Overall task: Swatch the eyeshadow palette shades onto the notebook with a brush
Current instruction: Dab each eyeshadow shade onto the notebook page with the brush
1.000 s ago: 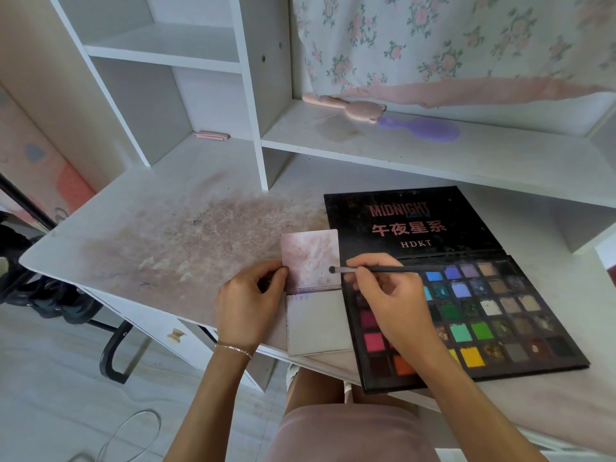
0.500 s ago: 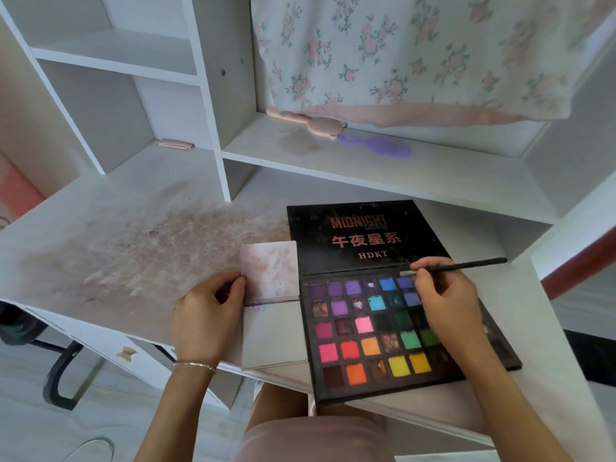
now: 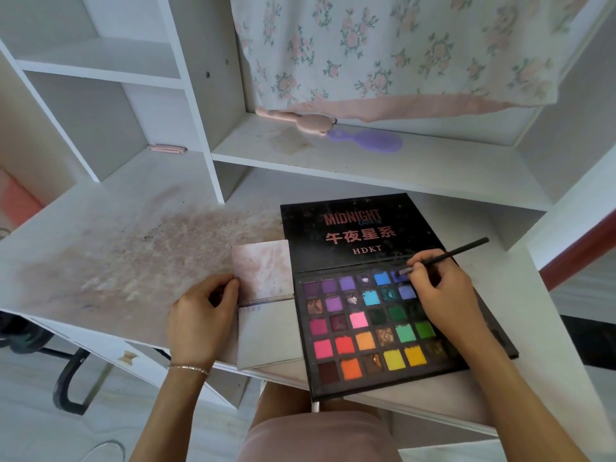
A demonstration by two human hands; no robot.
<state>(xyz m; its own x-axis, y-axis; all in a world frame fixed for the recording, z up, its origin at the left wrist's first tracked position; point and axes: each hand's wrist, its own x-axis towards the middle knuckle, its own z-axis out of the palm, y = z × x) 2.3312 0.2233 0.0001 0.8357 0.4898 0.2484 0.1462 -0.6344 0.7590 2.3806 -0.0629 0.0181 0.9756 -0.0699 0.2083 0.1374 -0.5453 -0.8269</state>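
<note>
The right hand [image 3: 443, 295] pinches the brush [image 3: 443, 256], whose tip has come down into a blue pan in the top row of the eyeshadow palette [image 3: 366, 328]; a second ago it was over the notebook [image 3: 266, 315]. She looks to be loading a fresh shade. The left hand [image 3: 200, 325] still grips the notebook's left edge, holding it open beside the palette at the table's [image 3: 100, 228] front edge.

palette lid [image 3: 360, 228] | "MIDNIGHT" in red capitals | small blue script beneath, unreadable | "午夜星系" in red characters | "HDKT" in pale letters below
</note>
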